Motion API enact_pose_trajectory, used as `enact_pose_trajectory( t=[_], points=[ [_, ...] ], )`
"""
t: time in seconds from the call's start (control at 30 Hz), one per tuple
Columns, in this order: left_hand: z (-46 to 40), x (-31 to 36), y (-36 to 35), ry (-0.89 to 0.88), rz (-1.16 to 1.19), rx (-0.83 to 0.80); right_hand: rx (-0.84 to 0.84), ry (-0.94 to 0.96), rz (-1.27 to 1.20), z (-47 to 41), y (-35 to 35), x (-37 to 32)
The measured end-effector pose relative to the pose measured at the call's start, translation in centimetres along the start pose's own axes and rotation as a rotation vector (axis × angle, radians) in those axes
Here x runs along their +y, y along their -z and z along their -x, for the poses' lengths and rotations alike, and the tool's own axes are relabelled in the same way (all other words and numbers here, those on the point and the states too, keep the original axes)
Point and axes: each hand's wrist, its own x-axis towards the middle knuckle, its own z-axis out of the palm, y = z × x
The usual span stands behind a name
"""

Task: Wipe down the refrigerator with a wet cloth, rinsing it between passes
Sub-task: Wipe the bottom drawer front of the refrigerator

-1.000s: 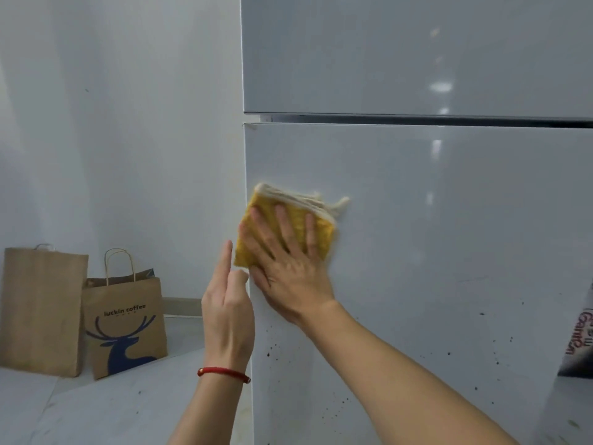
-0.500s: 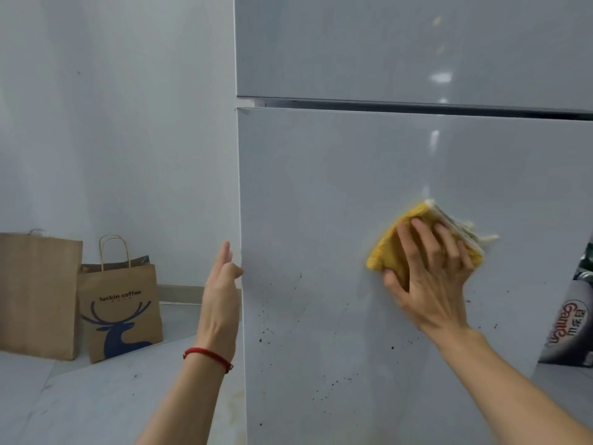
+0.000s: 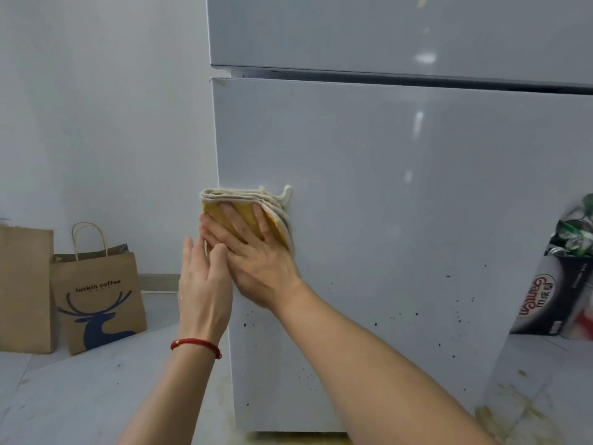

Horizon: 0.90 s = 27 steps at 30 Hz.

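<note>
Yellow folded cloth point(image 3: 247, 216) lies flat under my right hand's point(image 3: 256, 264) straight fingers point(image 3: 231, 216) at the grey refrigerator door's point(image 3: 385, 220) left edge, left hand point(image 3: 203, 284) relaxed beside, and overshooting could drag it off, specks below unwiped.

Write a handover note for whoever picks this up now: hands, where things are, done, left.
Right hand: flat, fingers spread, pressing the folded yellow cloth against the lower fridge door at its left edge.
Left hand: open, holding nothing, beside the door's left edge, next to the right hand.
Done: cannot tell from this view; the door's upper area looks clean.
Left: dark specks across the door's lower part, below the cloth. No sink or water in view for rinsing.
</note>
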Motion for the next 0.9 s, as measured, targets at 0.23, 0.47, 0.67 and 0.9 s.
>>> enact_pose_trajectory(
  t=[0.23,0.47,0.67,0.9],
  points=[
    [2.4,1.7,-5.4,-0.445,-0.378,-0.019,0.146,-0.168,0.042,9.8,2.8,11.7],
    [5.6,4.9,-13.8,-0.807,-0.541,-0.245,0.092,-0.546,0.164,22.3,3.4,23.2],
    [6.2,3.6,-12.8,-0.732,-0.412,-0.182,0.238,-1.202,-0.193,25.7,3.4,24.7],
    [2.4,-0.4,-5.6,-0.481,-0.345,0.167,0.417,-1.609,-0.385,19.7,3.3,20.3]
  ],
)
